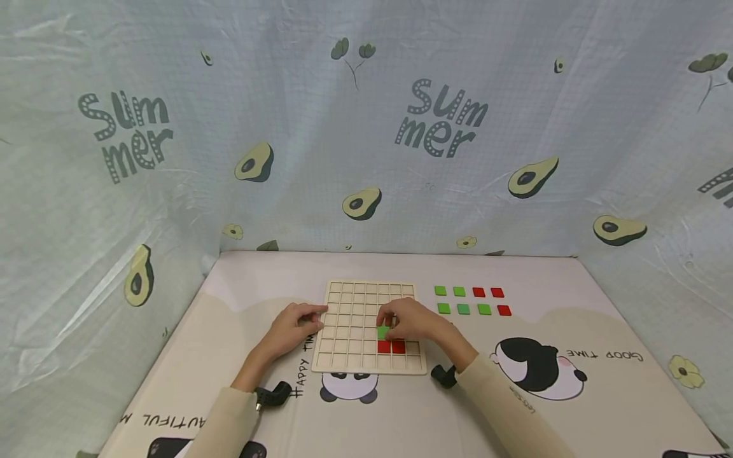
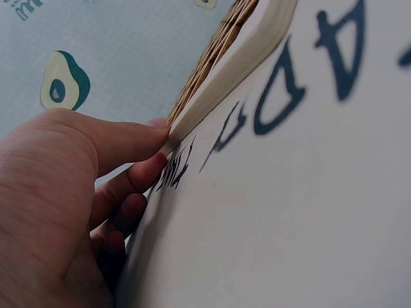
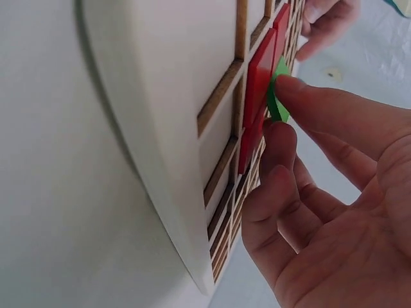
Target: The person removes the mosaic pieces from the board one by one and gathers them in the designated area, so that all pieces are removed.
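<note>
A pale wooden grid board (image 1: 343, 327) lies on the printed table cover. My left hand (image 1: 294, 327) is at its left side, the thumb (image 2: 138, 140) and a finger touching the board's edge. Over the lower right cells, my right hand (image 1: 409, 319) pinches a green square tile (image 3: 279, 96) between thumb and fingertip. The tile is tilted beside red square tiles (image 3: 260, 80) set in the grid. In the head view, two red tiles (image 1: 391, 346) show just below the green one; the right wrist view shows another red piece, which the hand covers from above.
Loose green tiles (image 1: 459, 291) and red tiles (image 1: 497, 292) lie in two rows right of the board. Black wrist devices (image 1: 275, 394) sit at both wrists. A patterned plastic sheet (image 1: 309, 127) walls off the table's back and sides.
</note>
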Motion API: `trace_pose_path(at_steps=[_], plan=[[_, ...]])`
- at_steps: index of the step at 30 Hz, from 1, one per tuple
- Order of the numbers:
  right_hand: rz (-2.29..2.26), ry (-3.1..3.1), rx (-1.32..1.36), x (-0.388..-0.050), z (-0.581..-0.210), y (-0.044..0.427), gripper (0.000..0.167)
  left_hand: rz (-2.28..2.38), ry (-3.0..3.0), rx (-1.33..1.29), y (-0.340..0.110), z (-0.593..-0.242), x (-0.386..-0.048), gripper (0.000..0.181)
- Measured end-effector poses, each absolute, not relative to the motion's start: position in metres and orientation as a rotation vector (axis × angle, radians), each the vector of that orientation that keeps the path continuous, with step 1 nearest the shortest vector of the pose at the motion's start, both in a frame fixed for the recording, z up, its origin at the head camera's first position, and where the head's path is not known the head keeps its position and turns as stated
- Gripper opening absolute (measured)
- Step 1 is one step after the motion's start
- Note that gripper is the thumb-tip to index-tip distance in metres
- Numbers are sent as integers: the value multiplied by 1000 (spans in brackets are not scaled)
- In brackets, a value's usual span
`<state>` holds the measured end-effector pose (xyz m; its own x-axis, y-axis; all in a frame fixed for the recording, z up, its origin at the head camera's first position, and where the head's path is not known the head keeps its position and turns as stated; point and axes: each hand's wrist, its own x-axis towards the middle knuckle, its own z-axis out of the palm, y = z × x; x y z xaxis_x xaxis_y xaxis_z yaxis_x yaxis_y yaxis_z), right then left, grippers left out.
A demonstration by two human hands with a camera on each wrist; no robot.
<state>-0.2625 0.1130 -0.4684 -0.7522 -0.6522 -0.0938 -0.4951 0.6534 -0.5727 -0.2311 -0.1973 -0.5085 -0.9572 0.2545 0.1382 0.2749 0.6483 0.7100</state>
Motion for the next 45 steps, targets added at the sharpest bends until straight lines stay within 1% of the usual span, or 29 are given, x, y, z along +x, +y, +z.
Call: trace_pose_path(at_steps=[21,27,35,45], plan=[[-855,2559,-977,-262,-465,121,19,-1204,-2818,-492,-196,-509,-231,38],[-866,2579,-1002,-262,-464,124,18,-1203,-2824,-464,-196,-508,-230,38],[-905,2574,-952,-260,-454,135,19,-1209,-2830,-450,-197,-510,-230,38],[-917,2606,-902,-259,-449,161,17,-1204,-2825,-459,-197,-510,-230,38]])
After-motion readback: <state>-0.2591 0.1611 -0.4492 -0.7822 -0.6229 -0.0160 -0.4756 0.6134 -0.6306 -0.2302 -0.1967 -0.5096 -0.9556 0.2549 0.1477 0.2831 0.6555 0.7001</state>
